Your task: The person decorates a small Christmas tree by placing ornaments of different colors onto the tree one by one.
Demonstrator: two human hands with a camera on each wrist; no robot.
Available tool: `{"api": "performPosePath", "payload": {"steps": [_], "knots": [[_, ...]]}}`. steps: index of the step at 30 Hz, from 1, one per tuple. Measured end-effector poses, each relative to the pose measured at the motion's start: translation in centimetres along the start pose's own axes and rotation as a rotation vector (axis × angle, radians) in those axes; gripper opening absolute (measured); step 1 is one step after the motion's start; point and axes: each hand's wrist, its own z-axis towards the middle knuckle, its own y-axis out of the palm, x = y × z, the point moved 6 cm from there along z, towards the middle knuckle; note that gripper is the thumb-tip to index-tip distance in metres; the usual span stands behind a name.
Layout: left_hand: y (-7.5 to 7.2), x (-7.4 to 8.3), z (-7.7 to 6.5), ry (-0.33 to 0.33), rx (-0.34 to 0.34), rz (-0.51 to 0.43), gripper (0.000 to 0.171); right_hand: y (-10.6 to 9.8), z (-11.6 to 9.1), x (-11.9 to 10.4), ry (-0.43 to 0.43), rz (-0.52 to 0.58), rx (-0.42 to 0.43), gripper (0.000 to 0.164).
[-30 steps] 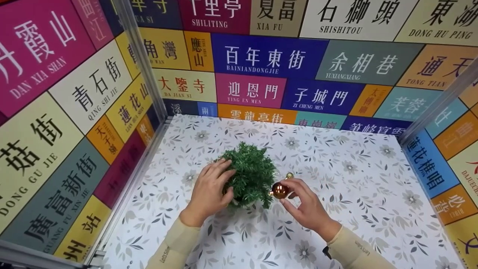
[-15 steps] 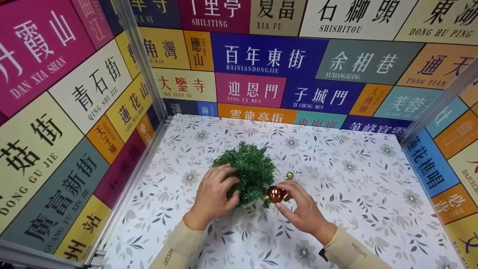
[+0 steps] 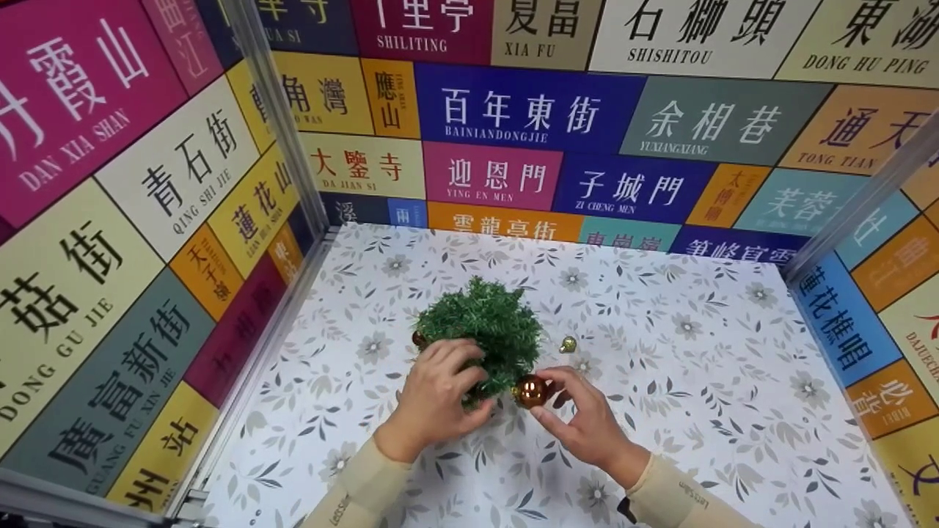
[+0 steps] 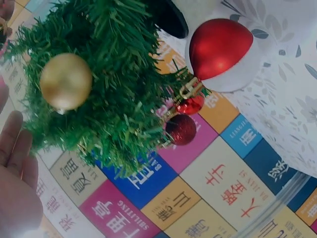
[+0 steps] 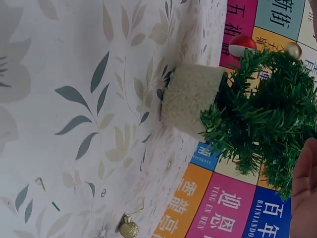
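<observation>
A small artificial Christmas tree [image 3: 480, 323] stands mid-table, its fuzzy cream base [image 5: 193, 99] showing in the right wrist view. My left hand [image 3: 440, 392] touches its front branches, fingers loosely bent, thumb apart from them; some fingertips are hidden in the green. Beside the lower right branches, my right hand [image 3: 587, 422] pinches a shiny bronze bauble [image 3: 530, 391] between thumb and fingers, its cap facing the tree. On the tree, the left wrist view shows a gold bauble [image 4: 66, 82], a red-and-white bauble [image 4: 220, 47], a shiny red one [image 4: 190, 104] and a glittery dark red one [image 4: 180, 130].
A small glittery gold bauble [image 3: 568, 344] lies on the table right of the tree. Small loose bits, including a green sliver [image 5: 55, 206], lie on the floral tablecloth [image 3: 682, 411]. Sign-covered panels [image 3: 528, 110] and metal posts enclose the table's back and sides.
My left hand has slid from the tree's left side toward its front, uncovering a dark red bauble at the left. My right hand has carried the bronze bauble left and nearer, against the lower branches.
</observation>
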Motion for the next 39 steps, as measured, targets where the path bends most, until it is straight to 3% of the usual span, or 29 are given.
{"api": "performPosePath", "payload": {"steps": [6,12,21,30,39], "knots": [[1.0,1.0,-0.3,0.007,-0.045,0.012,0.037,0.1,0.4,-1.9,0.058,0.075,-0.003,0.046],[1.3,1.6,-0.5,0.018,-0.047,0.015,0.025,0.2,0.5,-3.0,0.053,0.107,-0.022,0.042],[1.8,1.8,-0.7,0.004,-0.045,-0.024,0.011,0.5,0.4,-2.7,0.112,0.118,-0.074,0.039],[1.2,1.6,-0.5,-0.014,-0.035,-0.044,0.001,0.9,-0.1,-2.5,0.089,0.128,-0.105,0.042],[0.5,0.9,0.0,-0.072,-0.039,-0.063,0.008,1.6,-0.4,-1.2,0.157,0.187,-0.196,0.030]]}}
